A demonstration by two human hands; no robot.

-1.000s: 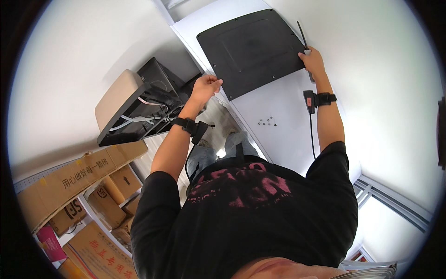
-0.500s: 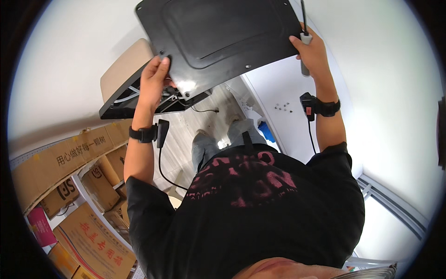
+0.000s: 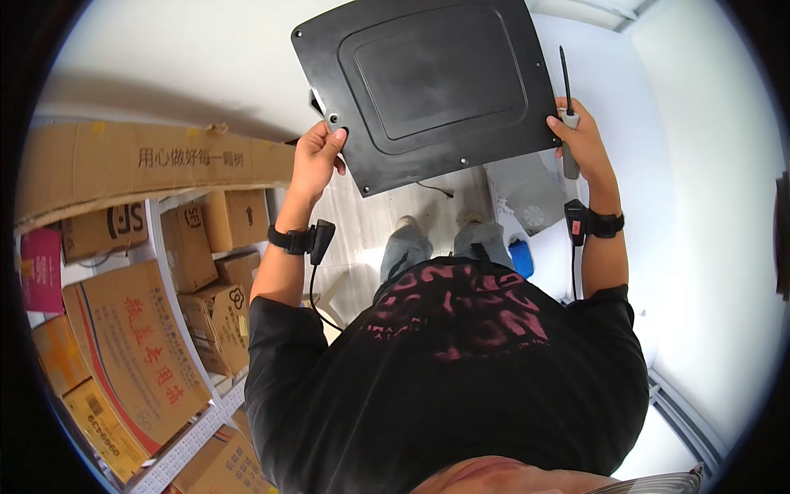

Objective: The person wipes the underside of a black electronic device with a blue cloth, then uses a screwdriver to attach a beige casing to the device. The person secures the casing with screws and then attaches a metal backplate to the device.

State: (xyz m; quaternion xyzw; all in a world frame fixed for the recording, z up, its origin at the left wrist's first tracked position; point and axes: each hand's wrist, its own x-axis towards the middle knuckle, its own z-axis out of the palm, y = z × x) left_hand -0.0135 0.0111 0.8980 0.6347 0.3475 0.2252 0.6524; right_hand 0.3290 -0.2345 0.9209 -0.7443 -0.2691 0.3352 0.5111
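Note:
A flat black plastic panel point(image 3: 440, 78) with rounded corners and a raised rectangular middle is held up in front of me. Screw holes run along its edge. My left hand point(image 3: 317, 158) pinches its lower left edge, thumb on the near face. At the right edge, my right hand point(image 3: 586, 140) grips the panel and also keeps a screwdriver point(image 3: 570, 156) with a grey handle, its dark shaft pointing up. Whatever lies directly behind the panel is hidden, apart from a black cable end point(image 3: 436, 190) showing below it.
Shelves with several cardboard boxes point(image 3: 136, 354) stand at my left, a long cardboard piece point(image 3: 156, 165) along their top. A white surface point(image 3: 634, 206) and wall are at the right. On the floor side are a blue object point(image 3: 521, 258) and my feet. Cabled black bands circle both wrists.
The panel has shifted right and slightly down in view, with both hands still on it. It now covers the tan-and-black piece seen behind it before. The view has turned toward the shelves.

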